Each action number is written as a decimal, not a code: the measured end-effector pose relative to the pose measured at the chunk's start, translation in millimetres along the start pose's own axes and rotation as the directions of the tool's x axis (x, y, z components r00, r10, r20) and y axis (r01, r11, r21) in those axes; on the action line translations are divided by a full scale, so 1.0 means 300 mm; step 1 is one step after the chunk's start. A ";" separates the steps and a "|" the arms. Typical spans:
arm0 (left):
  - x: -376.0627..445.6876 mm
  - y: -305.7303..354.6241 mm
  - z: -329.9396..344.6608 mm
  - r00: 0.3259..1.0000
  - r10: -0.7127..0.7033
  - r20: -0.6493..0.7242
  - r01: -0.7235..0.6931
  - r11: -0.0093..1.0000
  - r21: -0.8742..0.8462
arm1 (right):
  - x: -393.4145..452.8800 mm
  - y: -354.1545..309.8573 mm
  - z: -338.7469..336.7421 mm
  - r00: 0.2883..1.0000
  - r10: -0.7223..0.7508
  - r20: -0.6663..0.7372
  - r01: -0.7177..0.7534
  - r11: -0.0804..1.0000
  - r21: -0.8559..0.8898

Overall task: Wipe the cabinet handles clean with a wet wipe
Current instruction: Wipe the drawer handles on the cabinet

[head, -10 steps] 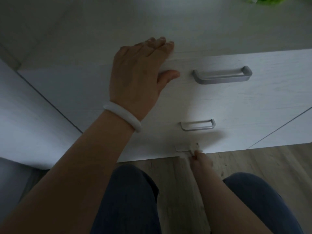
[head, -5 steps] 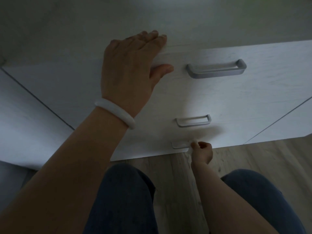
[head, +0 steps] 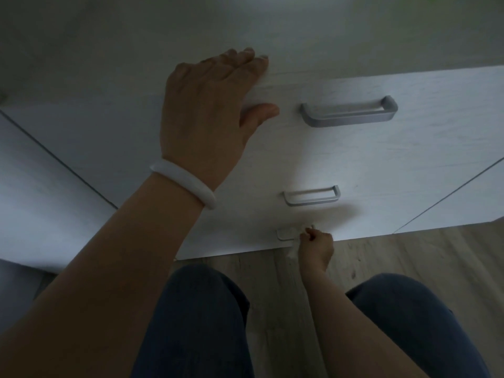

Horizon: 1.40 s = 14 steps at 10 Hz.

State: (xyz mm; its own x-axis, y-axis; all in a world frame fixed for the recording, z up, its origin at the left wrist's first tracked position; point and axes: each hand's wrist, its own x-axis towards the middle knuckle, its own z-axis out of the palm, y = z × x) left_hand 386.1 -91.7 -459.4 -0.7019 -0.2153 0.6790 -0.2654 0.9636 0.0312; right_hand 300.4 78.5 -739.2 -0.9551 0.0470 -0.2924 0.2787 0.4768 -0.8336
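Observation:
A white cabinet (head: 409,165) with three drawers stands before me, seen steeply from above. Its top handle (head: 349,111) and middle handle (head: 312,196) are grey bars. My right hand (head: 316,245) is down at the bottom handle (head: 285,233), fingers curled round a white wet wipe (head: 294,248) whose tail hangs below the fist. The right part of that handle is hidden by the hand. My left hand (head: 210,110), with a white bangle on the wrist, rests flat on the cabinet's top front edge, fingers straight, thumb against the top drawer front.
My two knees in dark trousers (head: 196,317) are close to the cabinet base. A light wood floor (head: 422,252) runs along the foot of the cabinet. Another white cabinet door (head: 32,192) adjoins at the left.
My right hand with the wipe has slid right along the bottom handle, uncovering the handle's left part. The left hand stays on the top edge.

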 end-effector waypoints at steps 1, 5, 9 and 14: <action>0.000 0.000 0.001 1.000 0.002 0.013 -0.002 1.000 0.017 | 0.048 -0.004 -0.017 0.984 0.136 -0.119 -0.126 0.988 0.085; -0.002 0.002 0.004 1.000 -0.006 0.020 0.005 1.000 0.024 | -0.025 0.006 0.027 0.996 -0.058 0.067 0.060 0.998 -0.036; 0.002 0.008 0.002 1.000 -0.006 -0.006 0.006 1.000 -0.008 | -0.027 -0.008 0.039 0.998 -0.024 0.064 0.028 0.997 -0.066; 0.001 0.007 -0.003 1.000 -0.016 0.015 0.016 1.000 0.003 | -0.057 0.010 0.068 0.912 -0.237 0.334 0.321 0.921 -0.222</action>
State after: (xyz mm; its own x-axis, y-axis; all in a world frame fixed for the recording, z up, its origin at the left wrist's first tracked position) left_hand 385.7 -89.6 -458.5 -0.7071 -0.2331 0.6676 -0.2786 0.9596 0.0400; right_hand 319.6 61.3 -746.2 -0.9041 -0.3631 -0.2252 -0.0722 0.6493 -0.7571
